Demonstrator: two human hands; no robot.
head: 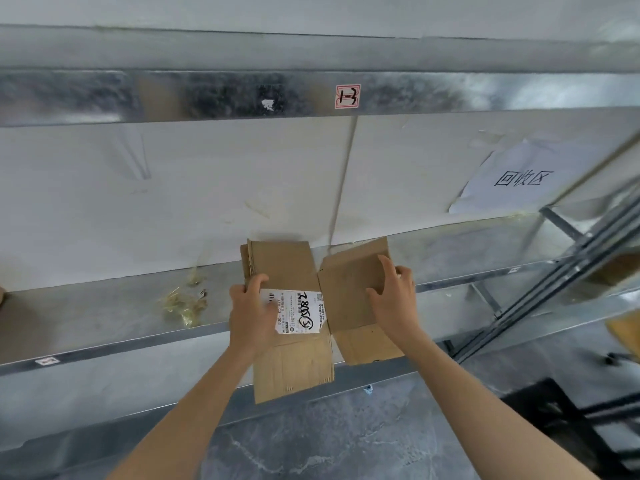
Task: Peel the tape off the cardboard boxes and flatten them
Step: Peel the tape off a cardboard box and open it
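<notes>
A flattened brown cardboard box (294, 362) is held over the front edge of a metal shelf (104, 317). It bears a white shipping label (299, 311) with black handwriting. My left hand (251, 315) grips the box's left side, thumb on the label. My right hand (393, 299) holds the right panel (346, 289), which is angled away from the left part along a fold. The upper flaps reach toward the white wall behind.
Crumpled yellowish tape scraps (185, 303) lie on the shelf to the left. An upper shelf beam carries a red-bordered tag (347, 96). A paper sign (516, 178) hangs on the wall at right. Metal racking (571, 271) stands at right, grey floor below.
</notes>
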